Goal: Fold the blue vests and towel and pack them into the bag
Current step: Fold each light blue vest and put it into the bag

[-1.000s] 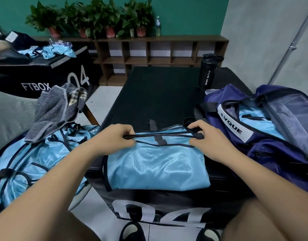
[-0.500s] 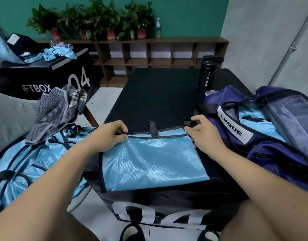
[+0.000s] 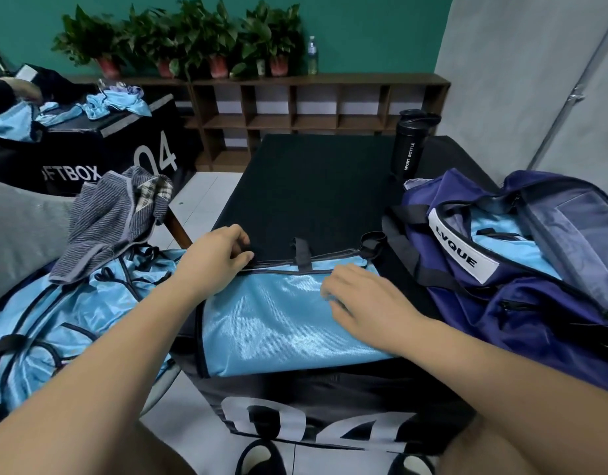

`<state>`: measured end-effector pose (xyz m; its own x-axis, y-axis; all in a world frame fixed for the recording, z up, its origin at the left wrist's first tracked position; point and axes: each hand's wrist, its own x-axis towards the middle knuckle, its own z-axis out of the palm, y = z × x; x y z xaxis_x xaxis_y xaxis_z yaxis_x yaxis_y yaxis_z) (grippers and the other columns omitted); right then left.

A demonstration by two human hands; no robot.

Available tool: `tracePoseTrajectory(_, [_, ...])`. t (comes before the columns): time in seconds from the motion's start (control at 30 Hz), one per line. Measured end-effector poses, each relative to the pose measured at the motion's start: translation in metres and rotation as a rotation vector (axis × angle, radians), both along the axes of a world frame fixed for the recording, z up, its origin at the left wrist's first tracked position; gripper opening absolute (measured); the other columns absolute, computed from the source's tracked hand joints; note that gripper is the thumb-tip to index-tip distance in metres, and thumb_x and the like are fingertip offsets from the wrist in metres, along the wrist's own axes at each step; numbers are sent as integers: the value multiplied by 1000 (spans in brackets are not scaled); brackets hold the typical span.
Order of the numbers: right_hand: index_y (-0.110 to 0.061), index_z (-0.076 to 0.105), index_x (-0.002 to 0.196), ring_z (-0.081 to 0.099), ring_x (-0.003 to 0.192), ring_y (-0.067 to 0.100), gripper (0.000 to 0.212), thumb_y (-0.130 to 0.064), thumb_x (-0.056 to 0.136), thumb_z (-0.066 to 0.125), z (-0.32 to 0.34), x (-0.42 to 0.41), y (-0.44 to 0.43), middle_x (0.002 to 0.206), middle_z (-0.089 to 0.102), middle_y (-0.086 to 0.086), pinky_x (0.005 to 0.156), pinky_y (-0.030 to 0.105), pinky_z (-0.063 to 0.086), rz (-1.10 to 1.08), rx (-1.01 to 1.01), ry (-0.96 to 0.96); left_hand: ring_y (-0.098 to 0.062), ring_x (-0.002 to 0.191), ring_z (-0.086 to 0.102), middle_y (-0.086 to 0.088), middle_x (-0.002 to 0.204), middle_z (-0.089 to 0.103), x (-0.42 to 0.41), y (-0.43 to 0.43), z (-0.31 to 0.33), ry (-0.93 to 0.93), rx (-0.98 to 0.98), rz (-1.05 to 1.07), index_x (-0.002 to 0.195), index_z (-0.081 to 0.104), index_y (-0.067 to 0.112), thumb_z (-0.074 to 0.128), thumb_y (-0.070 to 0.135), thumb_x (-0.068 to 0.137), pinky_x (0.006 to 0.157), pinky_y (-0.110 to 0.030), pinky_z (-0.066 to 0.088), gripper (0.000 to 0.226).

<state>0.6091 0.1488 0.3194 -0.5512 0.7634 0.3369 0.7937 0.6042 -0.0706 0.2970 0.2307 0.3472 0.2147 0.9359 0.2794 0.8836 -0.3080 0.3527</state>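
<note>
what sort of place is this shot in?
Probably a gym or sports training room, though that is a guess. The work surface is a black box marked 04, a sport bottle stands on it, and a blue vest lies beside a navy bag.

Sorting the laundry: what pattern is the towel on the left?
The towel is grey with fine stripes and a plaid patch; head view.

- Folded vest [image 3: 289, 320]: light blue, shiny, black trim. Lies as a flat rectangle at the near centre on the black box [image 3: 313, 193]. Black straps stick out at its far edge.
- Unfolded vests [image 3: 56, 320]: crumpled heap, near left.
- Towel [image 3: 104, 228]: grey, striped, bunched on the heap's far end.
- Bag [image 3: 501, 296]: navy, unzipped, at right. Packed vest [image 3: 515, 248] visible inside.
</note>
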Motion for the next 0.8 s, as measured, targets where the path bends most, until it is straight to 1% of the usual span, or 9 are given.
tracePoseTrajectory(0.07, [-21,57,103,48,93,22,5,-18,98,56,-5,0,1,100,47,-5,79,42,49,2,-39,-16,-1,79,58,15,85,61,6,-4,5,-12,44,-24,99,61,29,75,30,96,71,-35,52,14])
tracePoseTrajectory(0.13, [-21,58,108,48,96,21,10,-19,99,56,-6,1,2,104,48,-5,84,41,49,1,-56,-6,-1,80,60,15,85,62,15,-12,8,-42,28,-96,92,62,32,78,27,93,73,-33,53,17])
tracePoseTrajectory(0.27, [-25,55,132,48,114,18,31,-26,101,51,-5,4,4,129,49,-7,103,36,43,14,-99,-16,-3,84,66,14,89,67,34,-31,4,-40,-115,-278,87,67,33,84,26,88,80,-30,56,18])
tracePoseTrajectory(0.33, [-28,49,146,43,131,17,43,-31,103,48,-7,6,5,147,43,-8,114,37,37,-8,-113,-32,-3,89,65,13,96,66,39,-35,-3,-29,-159,-326,93,70,33,87,29,87,86,-29,54,18])
tracePoseTrajectory(0.4, [-31,38,159,28,151,17,55,-37,105,45,-8,7,7,164,31,-6,126,39,24,-47,-140,-49,-3,95,63,14,106,61,40,-36,-9,-18,-199,-325,104,71,37,86,34,87,90,-29,52,24])
tracePoseTrajectory(0.47, [-34,26,166,10,160,16,63,-41,105,43,-9,8,8,173,18,-6,131,40,12,-82,-172,-46,-1,98,59,17,115,56,37,-35,-12,4,-231,-299,115,68,43,84,42,87,92,-30,51,32])
tracePoseTrajectory(0.53, [-36,17,168,0,163,16,68,-46,106,41,-9,8,9,177,8,-4,132,41,6,-128,-212,-43,-1,106,55,21,122,51,32,-34,-10,15,-260,-276,126,63,46,82,47,87,97,-31,48,43])
tracePoseTrajectory(0.67, [-34,11,170,-5,164,18,70,-51,107,37,-12,12,17,179,-3,1,133,39,1,-234,-293,-50,-8,126,49,20,136,48,15,-29,-4,64,-303,-211,139,56,46,77,53,91,108,-33,42,53])
tracePoseTrajectory(0.8, [-35,10,170,-8,164,16,70,-54,107,34,-15,25,30,179,-6,0,133,38,-1,-302,-337,-9,-17,129,52,12,137,51,-5,-18,-5,88,-286,-87,143,56,38,70,53,97,109,-38,43,51])
